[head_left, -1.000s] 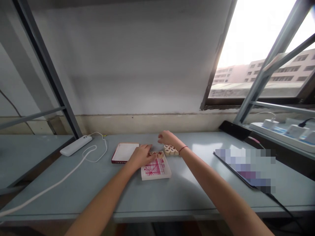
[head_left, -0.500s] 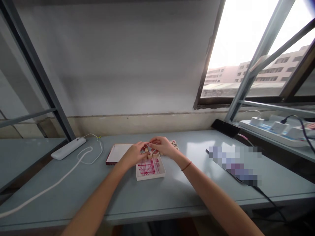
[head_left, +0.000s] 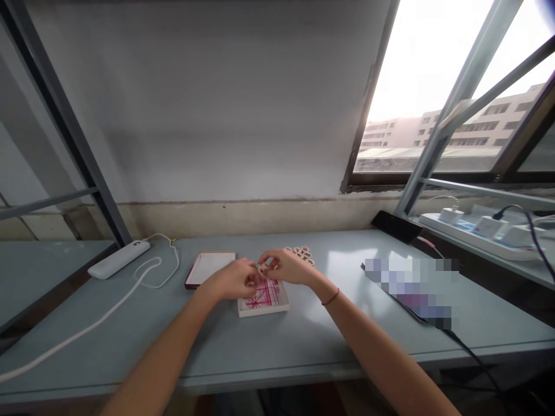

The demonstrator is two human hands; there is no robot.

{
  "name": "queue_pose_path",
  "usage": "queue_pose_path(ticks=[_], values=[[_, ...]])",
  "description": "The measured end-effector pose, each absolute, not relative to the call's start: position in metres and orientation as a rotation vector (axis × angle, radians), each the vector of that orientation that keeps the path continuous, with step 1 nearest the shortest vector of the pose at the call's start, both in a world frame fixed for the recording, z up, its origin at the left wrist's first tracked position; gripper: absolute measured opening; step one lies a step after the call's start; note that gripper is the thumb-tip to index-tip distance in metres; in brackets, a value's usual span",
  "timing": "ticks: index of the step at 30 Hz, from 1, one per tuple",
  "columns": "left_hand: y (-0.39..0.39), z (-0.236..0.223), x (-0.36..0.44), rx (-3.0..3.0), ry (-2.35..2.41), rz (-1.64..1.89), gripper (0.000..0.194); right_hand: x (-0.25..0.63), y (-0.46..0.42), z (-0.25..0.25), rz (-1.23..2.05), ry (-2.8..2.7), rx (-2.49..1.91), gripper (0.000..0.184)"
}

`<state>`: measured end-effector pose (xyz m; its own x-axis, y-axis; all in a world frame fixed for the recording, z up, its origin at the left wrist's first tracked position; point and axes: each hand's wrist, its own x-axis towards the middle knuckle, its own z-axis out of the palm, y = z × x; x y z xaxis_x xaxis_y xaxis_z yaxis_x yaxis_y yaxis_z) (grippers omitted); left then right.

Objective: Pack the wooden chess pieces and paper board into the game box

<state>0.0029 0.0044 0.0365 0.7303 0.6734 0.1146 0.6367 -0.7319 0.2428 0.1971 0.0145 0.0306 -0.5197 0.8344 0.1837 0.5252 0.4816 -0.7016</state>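
Note:
A shallow white box (head_left: 264,312) with a sheet of red lines inside lies in front of me. Over its back part, my left hand (head_left: 234,278) is closed round small round Chinese chess pieces (head_left: 250,283), one showing under its fingers. My right hand (head_left: 288,266) meets it from the other side, thumb and fingers pinching a pale chess piece (head_left: 272,266). The fingertips nearly touch, and the exact number of pieces held is hidden. Behind the right hand, several more chess pieces (head_left: 302,253) with dark and red characters lie loose on the table.
A dark-red-edged box lid (head_left: 208,268) lies left of the box. Farther left are a white power bank (head_left: 119,260) and a white cable (head_left: 108,315). A blurred flat object (head_left: 410,292) lies at right, near a power strip (head_left: 477,234) on a ledge.
Both hands have shifted slightly, the left one dipping lower over the box. Pieces that stood visible between the hands are now mostly covered by fingers. More loose pieces show behind the right hand.

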Motion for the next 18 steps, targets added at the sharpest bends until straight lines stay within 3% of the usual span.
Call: queue_pose_path(ticks=[5,11,18], values=[[0.014,0.045,-0.015,2.610,1.443,0.441,0.016,0.179,-0.002,0.027,0.474,-2.439,-1.045,0.025],[0.024,0.035,-0.025,2.531,1.502,0.366,0.023,0.169,-0.006,0.015,0.194,-2.614,-1.143,0.023],[0.028,0.026,-0.026,2.541,1.487,0.295,0.027,0.168,-0.007,0.015,0.130,-2.665,-1.207,0.018]])
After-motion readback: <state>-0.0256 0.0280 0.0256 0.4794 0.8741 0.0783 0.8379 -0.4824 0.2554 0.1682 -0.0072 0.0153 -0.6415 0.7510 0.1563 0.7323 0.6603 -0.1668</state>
